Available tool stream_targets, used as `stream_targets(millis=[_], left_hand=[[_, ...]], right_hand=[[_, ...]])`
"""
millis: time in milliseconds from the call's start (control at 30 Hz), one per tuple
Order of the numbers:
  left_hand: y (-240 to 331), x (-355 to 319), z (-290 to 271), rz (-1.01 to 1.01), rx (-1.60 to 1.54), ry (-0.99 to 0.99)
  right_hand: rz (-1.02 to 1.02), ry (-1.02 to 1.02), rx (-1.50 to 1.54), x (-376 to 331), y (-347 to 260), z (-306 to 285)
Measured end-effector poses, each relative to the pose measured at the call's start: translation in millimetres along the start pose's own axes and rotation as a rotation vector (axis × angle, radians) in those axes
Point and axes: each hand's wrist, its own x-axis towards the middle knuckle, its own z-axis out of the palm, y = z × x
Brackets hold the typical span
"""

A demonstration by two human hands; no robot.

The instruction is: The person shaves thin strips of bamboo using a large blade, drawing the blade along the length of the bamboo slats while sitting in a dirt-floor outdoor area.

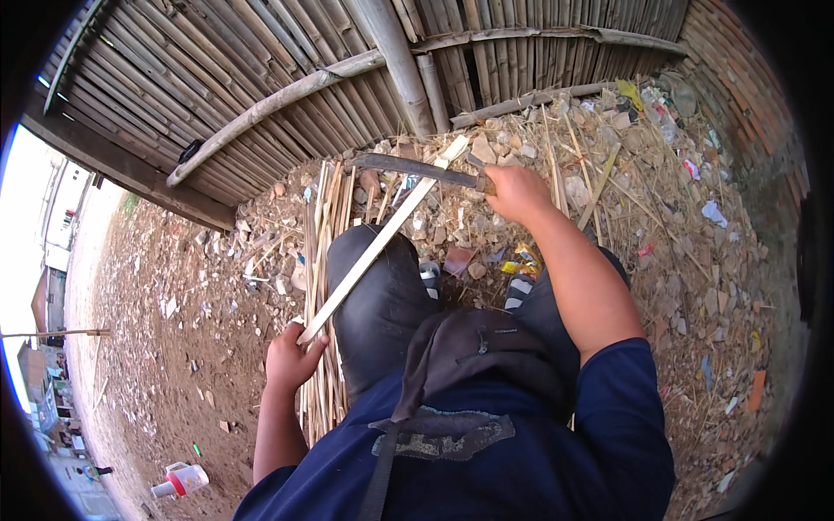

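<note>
Closest to the camera it's all dark blue shirt and a dark bag strap across the chest, with the knees in dark trousers [378, 300] sticking out ahead.

The left hand [291, 356] is down low by the left knee, forearm coming straight up from the bottom edge, fingers curled around the near end of a long pale bamboo strip [373, 252]. That strip runs diagonally up and to the right, lying across the left knee, and its far end reaches the blade.

Just beside the left hand there's a bundle of thin bamboo splints [323, 260] lying lengthwise on the ground, running away from the person.

The right arm is stretched well forward, elbow nearly straight, bare forearm from a short blue sleeve. The right hand [519, 193] is fisted tight on the handle of a long dark machete-type knife [413, 167], blade pointing left, roughly level, meeting the top end of the strip.

Beyond that: dirt ground covered in rubble, straw and litter [643, 200], then a bamboo slat fence [261, 78] with thick poles. A white and red plastic jug [181, 479] sits on the dirt at lower left.
</note>
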Motion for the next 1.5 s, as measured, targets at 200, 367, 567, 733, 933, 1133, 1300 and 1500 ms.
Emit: stream_targets(millis=[200,367,567,733,933,1133,1300,1500], left_hand=[[-1.3,4.3,6.1,-0.054,0.009,-0.075],[-7.1,6.4,12.1,-0.049,-0.010,-0.032],[-3.0,3.8,6.6,-0.058,-0.001,-0.076],[-16.3,6.1,11.3,-0.124,0.006,-0.101],[-20.5,5.0,11.0,-0.084,0.018,-0.072],[-5.2,6.7,8.2,-0.113,-0.016,-0.109],[-10.3,6.0,4.7,-0.071,0.035,-0.073],[-3.1,13.2,5.3,-0.073,0.055,-0.095]], right_hand=[[-0.009,-0.114,0.346,10.6,11.7,22.3],[-0.051,0.011,0.201,2.0,-2.3,5.6],[-0.383,0.022,-0.086,-5.4,-18.5,15.6],[-0.072,0.101,-0.074,9.0,8.0,6.6],[-0.039,0.080,-0.021,0.8,0.9,1.5],[-0.244,0.034,-0.079,-6.8,-19.0,5.0],[-0.313,0.010,-0.083,-2.1,-27.8,13.8],[-0.034,0.096,-0.087,3.7,7.3,0.4]])
